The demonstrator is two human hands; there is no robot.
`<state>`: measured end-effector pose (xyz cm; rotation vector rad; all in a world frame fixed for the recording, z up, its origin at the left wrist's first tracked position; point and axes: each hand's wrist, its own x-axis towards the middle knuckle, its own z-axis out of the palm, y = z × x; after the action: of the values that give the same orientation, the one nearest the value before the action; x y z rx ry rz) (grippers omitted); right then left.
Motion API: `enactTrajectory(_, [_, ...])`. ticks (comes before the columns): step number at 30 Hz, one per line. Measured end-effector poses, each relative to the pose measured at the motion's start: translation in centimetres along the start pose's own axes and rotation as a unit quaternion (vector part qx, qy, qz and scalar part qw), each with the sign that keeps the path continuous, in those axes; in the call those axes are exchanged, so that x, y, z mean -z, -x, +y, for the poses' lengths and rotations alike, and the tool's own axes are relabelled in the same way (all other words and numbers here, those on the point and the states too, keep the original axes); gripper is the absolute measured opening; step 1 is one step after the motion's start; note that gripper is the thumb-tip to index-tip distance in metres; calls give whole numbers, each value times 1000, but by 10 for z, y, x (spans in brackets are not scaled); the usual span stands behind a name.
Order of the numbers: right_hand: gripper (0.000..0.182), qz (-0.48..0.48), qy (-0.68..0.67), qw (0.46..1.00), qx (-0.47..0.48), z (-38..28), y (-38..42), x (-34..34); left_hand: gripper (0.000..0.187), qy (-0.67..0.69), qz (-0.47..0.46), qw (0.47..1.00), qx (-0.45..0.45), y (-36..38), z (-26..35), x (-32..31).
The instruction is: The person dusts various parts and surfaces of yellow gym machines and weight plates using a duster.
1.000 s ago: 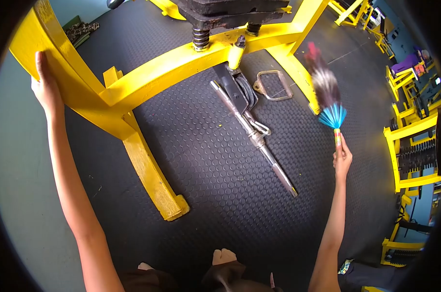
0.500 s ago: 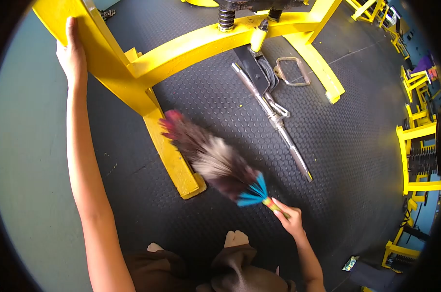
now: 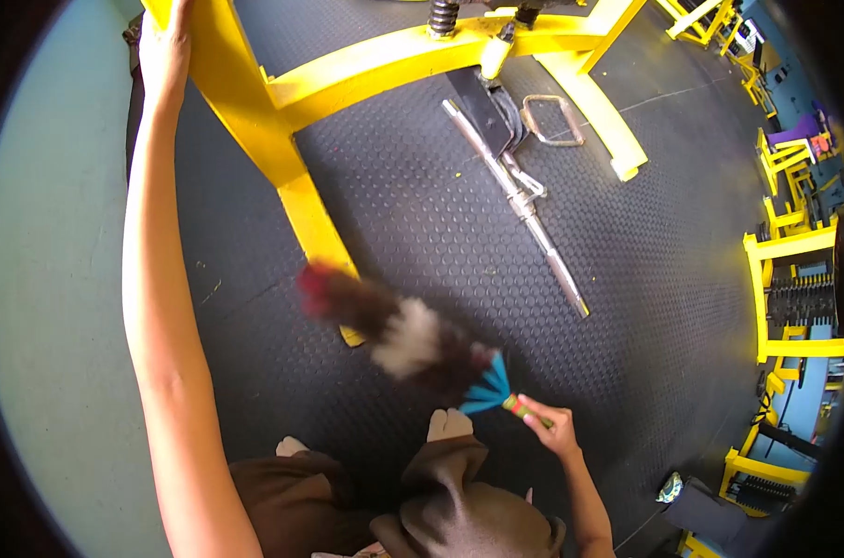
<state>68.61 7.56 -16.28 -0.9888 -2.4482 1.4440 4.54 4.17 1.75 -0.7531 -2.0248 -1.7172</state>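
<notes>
My right hand (image 3: 557,431) is closed around the short handle of a feather duster (image 3: 413,339). Dark brown feathers with a pale band, a red tip and a blue collar make up its head, which is smeared by motion. That head crosses the near end of the yellow floor leg (image 3: 315,223) of a gym machine. At the upper left, my left hand (image 3: 166,60) grips the yellow upright (image 3: 231,88) of the same machine; part of its fingers is hidden at the frame's top.
A chrome cable bar (image 3: 524,209) and a metal handle (image 3: 554,121) lie on the black studded mat (image 3: 422,209). A pale wall (image 3: 50,279) rises on the left. More yellow machines (image 3: 799,288) stand along the right. My feet (image 3: 450,425) are below.
The duster has moved down the yellow leg towards its near end, its tip swinging lower. The machine and my left hand sit higher in the view, with the hand still on the upright.
</notes>
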Motion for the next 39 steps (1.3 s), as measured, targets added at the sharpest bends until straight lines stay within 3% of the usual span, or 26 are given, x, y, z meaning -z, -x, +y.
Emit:
enactTrajectory(2, [32,66,-23,997,25,-5,-3,-7,60,5,6,1000,-18,3,5,1])
enactTrajectory(4, [32,80,-66,992,-74,4,11,-9,57,92,-58,993,-48,12,22,-1])
enactTrajectory(5, [32,75,-67,992,-74,3,16,-8,55,86,-44,995,-35,18,30,-2])
enactTrajectory(6, [33,69,-36,995,-60,-2,21,-5,51,97,-53,990,-87,13,23,-2])
enactTrajectory(9, [33,17,6,999,-30,-9,40,3,47,83,-61,995,-18,17,33,0])
enactTrajectory(10, [34,-23,17,999,-17,-11,46,4,48,90,-52,991,-79,17,31,-1])
enactTrajectory(17, [33,7,23,998,-60,-24,49,-4,50,82,-38,994,-64,23,36,-2])
enactTrajectory(24, [33,-14,17,999,-31,-53,40,7,44,156,-27,986,-49,20,36,-2])
enactTrajectory(27, [31,144,-47,980,-125,-59,37,5,46,216,-30,975,-26,21,39,-1])
enactTrajectory(28, [31,154,-42,979,-128,-70,35,5,46,227,-32,973,-24,22,43,0])
enactTrajectory(30, [31,236,-61,931,-273,-95,33,4,47,255,-14,967,-3,25,47,-3])
enactTrajectory(32, [32,289,18,933,-212,-90,46,8,48,257,-2,965,-45,19,31,-9])
enactTrajectory(35, [32,303,103,922,-217,-125,43,20,38,274,51,955,-99,24,36,-19])
enactTrajectory(38, [32,312,111,930,-162,-120,18,51,58,68,54,996,-35,14,10,-12])
enactTrajectory(39, [31,314,74,928,-184,-127,6,58,56,74,31,996,-41,14,10,-9])
